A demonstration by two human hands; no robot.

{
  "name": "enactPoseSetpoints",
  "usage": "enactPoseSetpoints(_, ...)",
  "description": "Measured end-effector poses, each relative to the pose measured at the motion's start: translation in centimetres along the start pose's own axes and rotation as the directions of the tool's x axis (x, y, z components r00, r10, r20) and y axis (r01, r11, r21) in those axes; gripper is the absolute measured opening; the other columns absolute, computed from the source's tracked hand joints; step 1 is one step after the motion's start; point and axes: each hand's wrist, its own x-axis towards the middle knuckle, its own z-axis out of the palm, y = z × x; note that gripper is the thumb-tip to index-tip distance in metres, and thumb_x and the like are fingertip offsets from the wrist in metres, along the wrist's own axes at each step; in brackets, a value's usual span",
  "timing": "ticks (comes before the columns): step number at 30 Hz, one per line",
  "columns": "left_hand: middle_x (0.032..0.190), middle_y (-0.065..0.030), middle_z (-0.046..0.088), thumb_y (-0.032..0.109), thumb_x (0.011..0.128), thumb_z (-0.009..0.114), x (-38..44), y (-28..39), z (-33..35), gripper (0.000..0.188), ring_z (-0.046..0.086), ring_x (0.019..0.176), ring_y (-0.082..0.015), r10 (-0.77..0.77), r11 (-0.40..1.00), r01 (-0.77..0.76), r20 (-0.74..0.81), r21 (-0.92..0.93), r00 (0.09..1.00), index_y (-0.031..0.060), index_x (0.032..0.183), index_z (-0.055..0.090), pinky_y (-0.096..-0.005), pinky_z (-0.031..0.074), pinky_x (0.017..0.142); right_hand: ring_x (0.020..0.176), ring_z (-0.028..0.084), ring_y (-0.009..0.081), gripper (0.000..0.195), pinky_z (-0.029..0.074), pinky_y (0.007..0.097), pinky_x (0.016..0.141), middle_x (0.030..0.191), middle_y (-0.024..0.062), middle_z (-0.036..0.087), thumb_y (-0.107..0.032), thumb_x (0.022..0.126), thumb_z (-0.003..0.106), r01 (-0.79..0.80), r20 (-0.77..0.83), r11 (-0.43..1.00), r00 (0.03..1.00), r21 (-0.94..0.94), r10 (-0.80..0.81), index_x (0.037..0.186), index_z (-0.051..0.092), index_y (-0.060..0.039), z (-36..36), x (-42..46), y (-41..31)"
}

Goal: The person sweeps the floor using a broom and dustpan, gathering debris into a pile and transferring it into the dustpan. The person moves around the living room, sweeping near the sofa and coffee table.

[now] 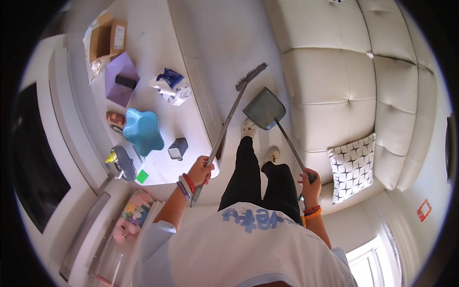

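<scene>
My left hand (200,170) grips the grey handle of a broom (252,76), whose bristled head lies out over the pale floor ahead of my feet. In my right hand (310,182) is the upper end of a long-handled dustpan (266,108). Its grey-green pan is just beyond my shoes, to the right of the broom head and apart from it. Coloured bands circle both wrists.
At left, a white table (157,43) holds a cardboard box (104,39), a purple container (120,77), a blue wavy bowl (143,131), plastic packaging (172,86) and a grey device (178,148). A beige sofa (330,79) with a patterned cushion (353,168) borders the right.
</scene>
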Motion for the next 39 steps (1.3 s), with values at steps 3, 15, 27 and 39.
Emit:
enactPoseSetpoints(3, 0.074, -0.0071, 0.045, 0.010, 0.083, 0.041, -2.1, -1.1, 3.0, 0.042, 0.040, 0.038, -0.0086, 0.002, 0.972, -0.013, -0.049, -0.237, 0.999, 0.0041, 0.120, 0.022, -0.0213, 0.035, 0.032, 0.072, 0.056, 0.0144, 0.016, 0.049, 0.0246, 0.056, 0.082, 0.0097, 0.056, -0.005, 0.076, 0.050, 0.095, 0.103, 0.983, 0.992, -0.160, -0.079, 0.090, 0.053, 0.0015, 1.1, 2.4, -2.3)
enactPoseSetpoints(15, 0.059, -0.0032, 0.037, 0.008, 0.080, 0.041, 5.1, 2.9, 14.5, 0.003, 0.035, 0.042, -0.0114, -0.102, 0.260, -0.105, -0.135, -0.960, 0.986, 0.0068, 0.081, 0.038, -0.0233, 0.031, 0.035, 0.075, 0.054, 0.0285, 0.015, 0.044, 0.0341, 0.066, 0.082, 0.0130, 0.055, -0.009, 0.070, 0.054, 0.652, 0.528, 0.524, 0.755, -0.548, -0.389, 0.084, 0.055, -0.0054, 6.0, 12.5, -10.1)
enactPoseSetpoints(27, 0.052, -0.0015, 0.036, 0.006, 0.078, 0.037, 25.1, 13.2, 14.1, 0.013, 0.037, 0.044, -0.0114, -0.140, -0.062, -0.305, -0.295, -0.950, 0.945, 0.0076, 0.065, 0.035, -0.0236, 0.034, 0.038, 0.077, 0.052, 0.0308, 0.016, 0.043, 0.0357, 0.066, 0.084, 0.0149, 0.052, -0.007, 0.068, 0.054, 0.646, 0.602, 0.612, 0.731, -0.456, -0.321, 0.084, 0.053, -0.0045, 5.2, 17.6, -10.5)
enactPoseSetpoints(39, 0.055, -0.0033, 0.036, 0.008, 0.073, 0.039, 28.9, 35.3, 15.3, 0.006, 0.034, 0.040, -0.0135, 0.303, -0.280, -0.130, -0.216, -0.951, 0.928, 0.0076, 0.069, 0.035, -0.0248, 0.031, 0.034, 0.086, 0.050, 0.0305, 0.023, 0.043, 0.0358, 0.073, 0.096, 0.0165, 0.049, -0.015, 0.074, 0.054, 0.677, 0.751, 0.687, 0.591, -0.265, -0.293, 0.091, 0.050, -0.0013, 4.4, 18.7, -5.8)
